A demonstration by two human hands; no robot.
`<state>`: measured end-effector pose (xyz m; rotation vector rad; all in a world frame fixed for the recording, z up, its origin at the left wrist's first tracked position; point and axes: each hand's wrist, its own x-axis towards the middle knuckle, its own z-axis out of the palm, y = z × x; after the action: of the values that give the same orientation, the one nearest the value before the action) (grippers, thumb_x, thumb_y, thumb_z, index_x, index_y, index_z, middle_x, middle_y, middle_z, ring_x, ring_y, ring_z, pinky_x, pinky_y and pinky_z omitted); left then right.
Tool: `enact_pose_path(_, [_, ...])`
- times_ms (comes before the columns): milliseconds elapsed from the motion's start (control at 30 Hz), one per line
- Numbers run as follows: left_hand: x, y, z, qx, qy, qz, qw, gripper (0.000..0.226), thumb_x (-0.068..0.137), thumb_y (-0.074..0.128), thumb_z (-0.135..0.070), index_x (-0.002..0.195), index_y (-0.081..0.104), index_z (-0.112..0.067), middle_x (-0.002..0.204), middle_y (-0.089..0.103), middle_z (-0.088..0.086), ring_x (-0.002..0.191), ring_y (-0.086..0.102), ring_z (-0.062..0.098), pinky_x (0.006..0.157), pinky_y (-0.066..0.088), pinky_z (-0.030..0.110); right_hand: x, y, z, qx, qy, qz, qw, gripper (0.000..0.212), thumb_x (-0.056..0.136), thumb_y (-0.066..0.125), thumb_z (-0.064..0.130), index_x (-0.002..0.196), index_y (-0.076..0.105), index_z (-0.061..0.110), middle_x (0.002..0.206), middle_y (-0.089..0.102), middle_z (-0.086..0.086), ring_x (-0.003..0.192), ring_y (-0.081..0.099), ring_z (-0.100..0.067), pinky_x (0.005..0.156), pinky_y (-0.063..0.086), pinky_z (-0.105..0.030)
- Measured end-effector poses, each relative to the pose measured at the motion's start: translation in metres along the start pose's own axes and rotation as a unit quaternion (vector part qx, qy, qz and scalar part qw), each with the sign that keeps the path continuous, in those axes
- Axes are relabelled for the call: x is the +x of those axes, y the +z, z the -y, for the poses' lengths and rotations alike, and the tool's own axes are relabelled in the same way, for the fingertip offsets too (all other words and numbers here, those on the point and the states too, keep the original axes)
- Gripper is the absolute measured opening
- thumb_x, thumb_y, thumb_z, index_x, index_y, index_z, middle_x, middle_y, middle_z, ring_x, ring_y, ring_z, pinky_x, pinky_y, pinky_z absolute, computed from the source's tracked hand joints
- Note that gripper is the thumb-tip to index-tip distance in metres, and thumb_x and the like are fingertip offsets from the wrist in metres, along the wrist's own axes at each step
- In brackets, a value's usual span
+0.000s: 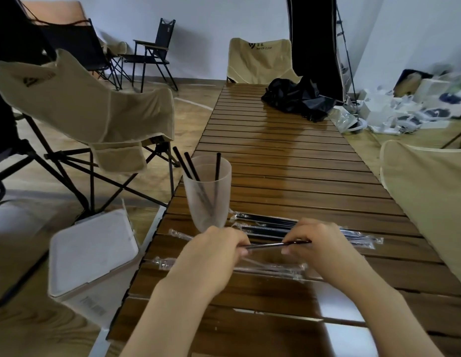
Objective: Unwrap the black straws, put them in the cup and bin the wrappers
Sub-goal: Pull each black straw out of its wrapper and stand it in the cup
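A frosted plastic cup [208, 202] stands on the slatted wooden table [288, 155] with three black straws [218, 167] in it. Both hands hold one wrapped black straw [266, 245] level above the table, just in front of the cup. My left hand [215, 249] pinches its left end and my right hand [318, 243] its right end. Behind them lies a row of several wrapped black straws [265, 221]. Clear empty wrappers [250, 266] lie on the table under my hands. A white bin [93, 253] stands on the floor left of the table.
Beige folding chairs stand at the left [95, 106], at the table's far end [260, 60] and at the right [430, 191]. A black bag [296, 99] lies on the far part of the table. Boxes and bags litter the floor at the right [404, 106].
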<state>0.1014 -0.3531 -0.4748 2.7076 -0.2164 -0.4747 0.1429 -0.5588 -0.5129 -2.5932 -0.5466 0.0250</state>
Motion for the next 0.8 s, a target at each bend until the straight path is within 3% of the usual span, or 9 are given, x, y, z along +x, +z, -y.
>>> enact_pose_path(100, [0.001, -0.011, 0.002, -0.001, -0.035, -0.005, 0.999, 0.028, 0.102, 0.043, -0.030, 0.124, 0.059, -0.029, 0.116, 0.064, 0.000, 0.108, 0.060, 0.015, 0.101, 0.046, 0.037, -0.003, -0.007, -0.001, -0.004, 0.004, 0.009, 1.000, 0.011, 0.084, 0.068, 0.027, 0.094, 0.071, 0.029, 0.085, 0.057, 0.022, 0.083, 0.057, 0.000, 0.077, 0.046, -0.014])
enact_pose_path(267, [-0.016, -0.017, 0.033, 0.007, -0.047, -0.142, 0.989, 0.018, 0.099, 0.046, -0.036, 0.096, 0.064, -0.040, 0.090, 0.065, -0.015, 0.085, 0.059, -0.001, 0.085, 0.053, 0.028, -0.012, -0.022, -0.012, 0.004, 0.025, 0.007, 1.000, 0.013, 0.090, 0.061, 0.024, 0.097, 0.071, 0.028, 0.087, 0.068, 0.012, 0.082, 0.060, 0.002, 0.069, 0.043, -0.008])
enact_pose_path(400, [-0.014, -0.018, 0.017, 0.031, -0.003, -0.074, 0.997, 0.019, 0.100, 0.045, -0.035, 0.108, 0.063, -0.033, 0.101, 0.066, -0.011, 0.095, 0.060, 0.002, 0.094, 0.047, 0.025, -0.014, -0.020, 0.000, 0.008, -0.009, 0.000, 1.000, 0.018, 0.092, 0.058, 0.023, 0.083, 0.065, 0.037, 0.073, 0.063, 0.018, 0.073, 0.058, 0.004, 0.064, 0.040, -0.008])
enact_pose_path(567, [-0.004, -0.013, 0.003, 0.006, 0.008, -0.049, 0.999, 0.023, 0.101, 0.046, -0.030, 0.115, 0.064, -0.027, 0.104, 0.067, -0.005, 0.097, 0.062, 0.006, 0.089, 0.046, 0.020, -0.014, -0.020, 0.007, -0.007, -0.032, 0.014, 0.999, 0.030, 0.092, 0.056, 0.029, 0.070, 0.052, 0.048, 0.069, 0.058, 0.020, 0.068, 0.057, 0.005, 0.059, 0.037, -0.010])
enact_pose_path(667, [-0.007, -0.018, 0.019, -0.020, -0.006, -0.098, 0.995, 0.018, 0.099, 0.050, -0.030, 0.103, 0.068, -0.031, 0.098, 0.070, -0.009, 0.095, 0.064, 0.004, 0.096, 0.048, 0.032, -0.019, -0.031, -0.005, -0.003, -0.015, 0.002, 1.000, 0.033, 0.092, 0.056, 0.030, 0.070, 0.048, 0.052, 0.069, 0.057, 0.022, 0.072, 0.057, 0.008, 0.062, 0.037, -0.009])
enact_pose_path(733, [-0.009, -0.021, 0.026, -0.024, 0.003, -0.140, 0.990, 0.017, 0.097, 0.052, -0.032, 0.090, 0.066, -0.039, 0.086, 0.069, -0.014, 0.086, 0.063, 0.000, 0.091, 0.051, 0.032, -0.021, -0.033, -0.010, 0.004, -0.011, -0.008, 1.000, 0.034, 0.092, 0.056, 0.029, 0.068, 0.049, 0.051, 0.066, 0.057, 0.023, 0.073, 0.056, 0.011, 0.061, 0.036, -0.008])
enact_pose_path(800, [-0.011, -0.024, 0.026, -0.012, 0.010, -0.120, 0.993, 0.018, 0.098, 0.051, -0.031, 0.092, 0.068, -0.036, 0.086, 0.067, -0.013, 0.087, 0.062, 0.002, 0.091, 0.049, 0.029, -0.022, -0.032, -0.010, -0.004, -0.017, -0.014, 1.000, 0.038, 0.092, 0.058, 0.027, 0.062, 0.048, 0.049, 0.062, 0.056, 0.022, 0.073, 0.056, 0.012, 0.060, 0.036, -0.007])
